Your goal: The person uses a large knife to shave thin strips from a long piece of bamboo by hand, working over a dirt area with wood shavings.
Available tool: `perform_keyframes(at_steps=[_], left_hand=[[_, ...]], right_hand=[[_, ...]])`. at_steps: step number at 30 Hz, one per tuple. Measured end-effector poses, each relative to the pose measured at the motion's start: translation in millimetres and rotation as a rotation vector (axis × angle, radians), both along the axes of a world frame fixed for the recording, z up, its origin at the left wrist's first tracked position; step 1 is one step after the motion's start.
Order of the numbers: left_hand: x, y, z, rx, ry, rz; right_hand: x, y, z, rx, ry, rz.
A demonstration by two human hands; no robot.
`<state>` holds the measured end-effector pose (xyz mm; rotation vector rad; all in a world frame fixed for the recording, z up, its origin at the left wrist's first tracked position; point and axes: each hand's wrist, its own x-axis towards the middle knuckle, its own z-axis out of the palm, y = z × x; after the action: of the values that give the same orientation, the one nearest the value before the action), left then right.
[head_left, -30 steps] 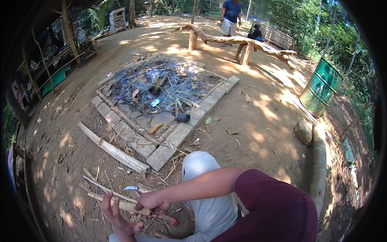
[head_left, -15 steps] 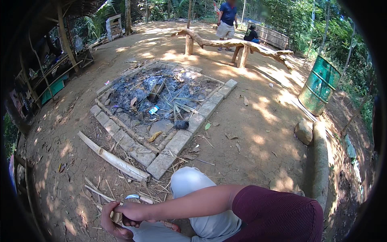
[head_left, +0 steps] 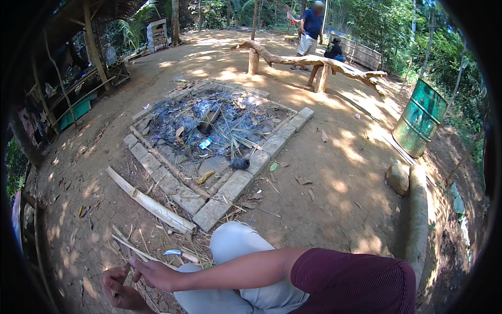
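My right hand (head_left: 157, 275) reaches across my bent legs, its fingers pinched together near the left hand. Close beside it, my left hand (head_left: 123, 292) is curled with bent fingers. Something thin and dark seems to be between the fingertips of both hands, too small to name. Just beyond the right hand, a knife (head_left: 172, 252) with a pale blade and light handle lies on the ground by my leg. Pale split strips (head_left: 125, 242) lie around it. A long split bamboo piece (head_left: 151, 206) rests farther off, near the fire pit's border.
A block-edged fire pit (head_left: 222, 205) holds ash, sticks and a dark cylindrical can (head_left: 240, 164). Behind it stands a rough log bench (head_left: 293, 59), with a person (head_left: 311, 29) standing and another (head_left: 334, 49) sitting low. A green drum (head_left: 420, 119), a rock (head_left: 398, 177) and a log (head_left: 417, 225) line the right.
Both hands have moved left, and the left hand has come away from under the right. The view has shifted slightly. The standing person has turned and stepped a little.
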<state>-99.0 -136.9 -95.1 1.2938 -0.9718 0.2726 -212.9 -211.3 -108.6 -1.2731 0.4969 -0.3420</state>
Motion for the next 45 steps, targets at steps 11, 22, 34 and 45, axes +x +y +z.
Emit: perform_keyframes(at_steps=[11,22,34,45], left_hand=[[-23,24,160,-0.4,0.139,0.123],[-10,10,174,-0.298,0.133,0.055],[26,-11,157,-0.273,0.164,0.167],[40,-26,156,-0.23,0.368,0.11]], right_hand=[[22,19,-12,-0.272,-0.117,0.096],[22,19,-24,-0.507,-0.053,0.095],[13,27,-21,-0.787,-0.001,0.181],[-4,32,-16,-0.947,0.009,0.37]])
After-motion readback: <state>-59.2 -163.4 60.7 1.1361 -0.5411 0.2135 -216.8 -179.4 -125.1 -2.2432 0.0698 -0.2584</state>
